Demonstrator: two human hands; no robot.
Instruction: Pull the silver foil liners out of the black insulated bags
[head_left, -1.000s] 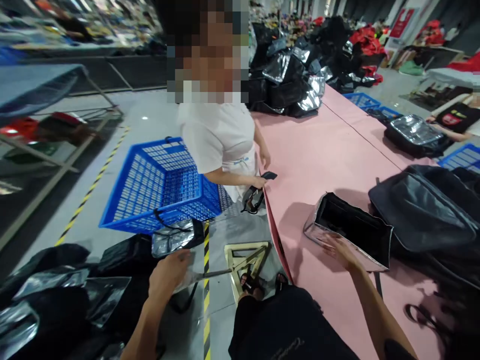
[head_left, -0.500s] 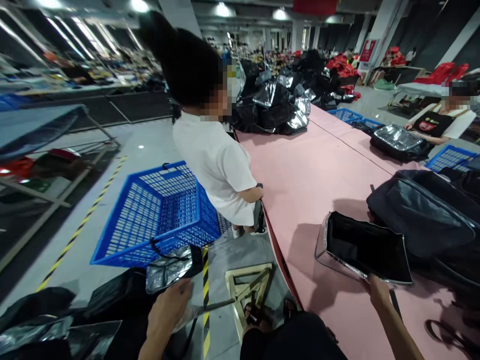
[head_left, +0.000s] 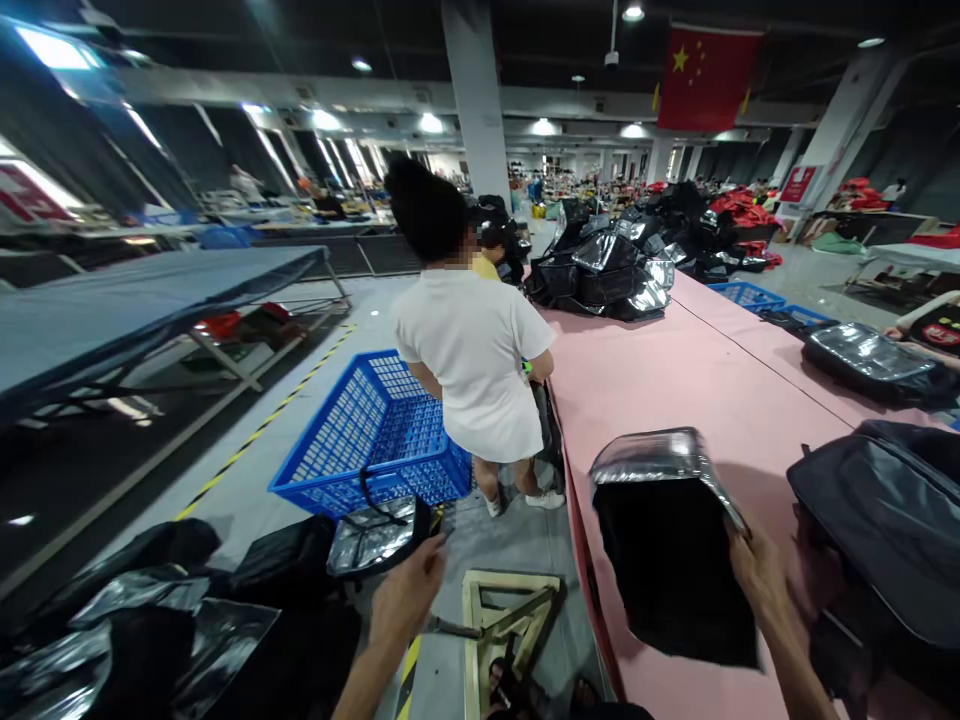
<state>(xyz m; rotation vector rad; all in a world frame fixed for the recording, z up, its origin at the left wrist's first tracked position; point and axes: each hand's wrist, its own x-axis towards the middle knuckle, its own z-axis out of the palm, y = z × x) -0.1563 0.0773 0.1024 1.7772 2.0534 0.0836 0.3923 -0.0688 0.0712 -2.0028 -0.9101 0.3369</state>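
My right hand point(head_left: 756, 568) grips the right edge of a black bag point(head_left: 675, 560) with silvery trim, held over the pink table point(head_left: 720, 375). The bag's dark inside faces me, and its silver end point(head_left: 649, 455) points away. At the lower left, my left hand point(head_left: 411, 588) is closed, fingers curled together; what they hold, if anything, is hidden. It is in front of a small black bag with a silver face point(head_left: 375, 535), and I cannot tell whether they touch. A large dark bag point(head_left: 885, 520) lies right of my right hand.
A person in a white shirt point(head_left: 476, 360) stands ahead at the table's left edge, beside a blue plastic basket point(head_left: 330, 440). A wooden stand point(head_left: 514, 600) is below me. Black bags point(head_left: 300, 560) are heaped at left; another black heap point(head_left: 600, 265) covers the table's far end.
My right hand has tipped and turned the black bag, so its opening faces me more. The view has swung left and up. The person in white has turned further away.
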